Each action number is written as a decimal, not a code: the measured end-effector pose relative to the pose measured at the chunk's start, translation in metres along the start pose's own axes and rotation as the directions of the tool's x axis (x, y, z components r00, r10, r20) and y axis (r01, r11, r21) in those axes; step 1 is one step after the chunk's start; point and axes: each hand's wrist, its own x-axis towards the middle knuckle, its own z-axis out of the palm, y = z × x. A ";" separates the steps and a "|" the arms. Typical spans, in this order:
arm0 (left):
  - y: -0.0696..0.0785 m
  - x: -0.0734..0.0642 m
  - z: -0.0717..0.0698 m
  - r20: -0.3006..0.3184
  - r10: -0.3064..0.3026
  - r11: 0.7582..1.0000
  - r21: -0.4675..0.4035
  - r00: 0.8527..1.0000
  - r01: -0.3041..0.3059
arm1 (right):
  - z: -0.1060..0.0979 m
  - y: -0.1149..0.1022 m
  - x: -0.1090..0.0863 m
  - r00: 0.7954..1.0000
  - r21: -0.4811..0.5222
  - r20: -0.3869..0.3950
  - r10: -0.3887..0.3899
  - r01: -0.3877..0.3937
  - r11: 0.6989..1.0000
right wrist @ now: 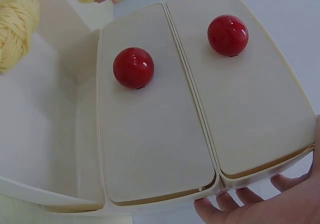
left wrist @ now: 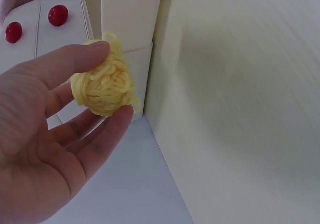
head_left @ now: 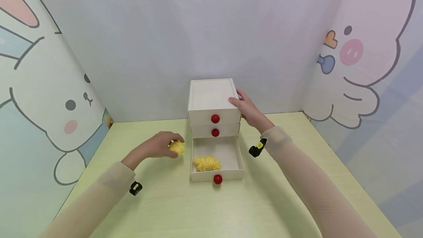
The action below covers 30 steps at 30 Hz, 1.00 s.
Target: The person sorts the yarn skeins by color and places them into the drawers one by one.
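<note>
Between thumb and fingers, my left hand (head_left: 162, 145) holds a small bundle of yellow yarn (left wrist: 105, 84) just left of the pulled-out bottom drawer (head_left: 231, 174). A second yellow yarn bundle (head_left: 207, 163) lies inside that drawer, toward its front left. The white drawer unit (head_left: 211, 94) has three drawers with red round knobs; the upper two are closed. My right hand (head_left: 248, 110) grips the unit's right side, thumb on the top edge and fingers along the side wall, as the right wrist view shows.
The unit stands on a pale green-yellow table (head_left: 158, 201) near the back, before a plain light curtain (head_left: 211, 28). Side curtains with cartoon animals (head_left: 351, 50) border the table. Black wrist cameras (head_left: 257, 149) hang below both sleeves.
</note>
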 end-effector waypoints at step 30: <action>0.090 0.061 0.037 0.044 0.097 0.995 0.000 0.994 -0.097 | 0.000 0.001 0.002 1.000 0.012 0.002 0.000 0.000 1.000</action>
